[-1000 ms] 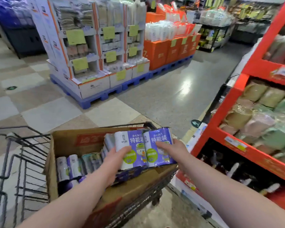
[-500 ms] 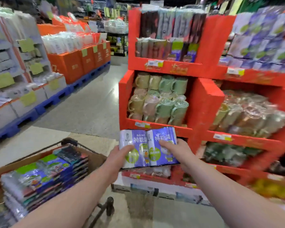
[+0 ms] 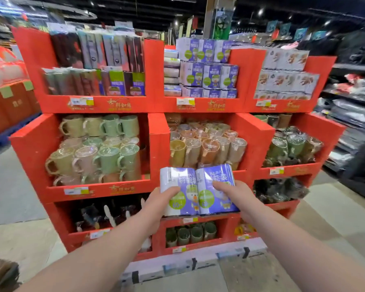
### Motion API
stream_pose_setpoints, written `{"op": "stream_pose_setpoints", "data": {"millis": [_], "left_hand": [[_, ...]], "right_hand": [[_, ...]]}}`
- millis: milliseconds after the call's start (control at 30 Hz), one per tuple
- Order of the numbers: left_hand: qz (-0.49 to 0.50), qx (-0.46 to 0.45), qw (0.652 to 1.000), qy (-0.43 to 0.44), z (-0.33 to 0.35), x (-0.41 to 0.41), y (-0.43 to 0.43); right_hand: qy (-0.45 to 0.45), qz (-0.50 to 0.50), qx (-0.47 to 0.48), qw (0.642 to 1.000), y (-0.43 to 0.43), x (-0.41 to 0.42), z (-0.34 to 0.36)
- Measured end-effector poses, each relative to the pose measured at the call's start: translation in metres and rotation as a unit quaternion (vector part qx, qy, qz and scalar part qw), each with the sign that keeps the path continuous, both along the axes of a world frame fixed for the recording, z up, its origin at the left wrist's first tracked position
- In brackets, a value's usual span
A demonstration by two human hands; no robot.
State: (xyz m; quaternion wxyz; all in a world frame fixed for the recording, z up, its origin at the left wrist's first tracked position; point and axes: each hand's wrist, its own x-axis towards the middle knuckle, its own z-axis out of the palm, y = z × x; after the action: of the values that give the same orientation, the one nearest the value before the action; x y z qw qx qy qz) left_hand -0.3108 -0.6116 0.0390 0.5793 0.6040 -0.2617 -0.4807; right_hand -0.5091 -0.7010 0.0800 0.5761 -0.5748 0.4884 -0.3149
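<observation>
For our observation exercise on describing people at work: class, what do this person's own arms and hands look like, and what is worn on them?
Both arms are bare: no sleeve shows on the left forearm or the right forearm as far as the picture's lower edge. The left hand and right hand wear no gloves, and no watch, bracelet or ring is visible.

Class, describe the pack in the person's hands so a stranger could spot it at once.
Start at the red display stand. Before its middle column, the left hand and right hand grip a purple-and-white pack. Matching packs sit on the top shelf; only this one is hand-held.
</observation>
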Motion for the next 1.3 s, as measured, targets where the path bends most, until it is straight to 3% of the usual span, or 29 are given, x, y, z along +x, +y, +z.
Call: {"op": "stream_pose_setpoints", "data": {"millis": [400, 600, 933, 1167, 1300], "left_hand": [[-0.146, -0.038, 0.988, -0.026, 0.029, -0.076, -0.145], [-0.188, -0.079, 0.979, -0.019, 0.063, -0.078, -0.237], [-0.182, -0.134, 0.974, -0.022, 0.096, -0.017, -0.356], [-0.108, -0.163, 0.980, -0.026, 0.123, 0.038, -0.409], [-0.040, -0.184, 0.981, -0.043, 0.138, 0.069, -0.435]], "right_hand": [[-0.037, -0.127, 0.007, 0.991, -0.100, -0.090, 0.008], [-0.037, -0.164, -0.032, 0.985, -0.177, -0.095, 0.043], [-0.077, -0.142, -0.088, 0.983, -0.296, -0.037, 0.074], [-0.073, -0.107, -0.101, 0.986, -0.383, 0.022, 0.106], [-0.081, -0.032, -0.131, 0.987, -0.438, 0.062, 0.127]]}}
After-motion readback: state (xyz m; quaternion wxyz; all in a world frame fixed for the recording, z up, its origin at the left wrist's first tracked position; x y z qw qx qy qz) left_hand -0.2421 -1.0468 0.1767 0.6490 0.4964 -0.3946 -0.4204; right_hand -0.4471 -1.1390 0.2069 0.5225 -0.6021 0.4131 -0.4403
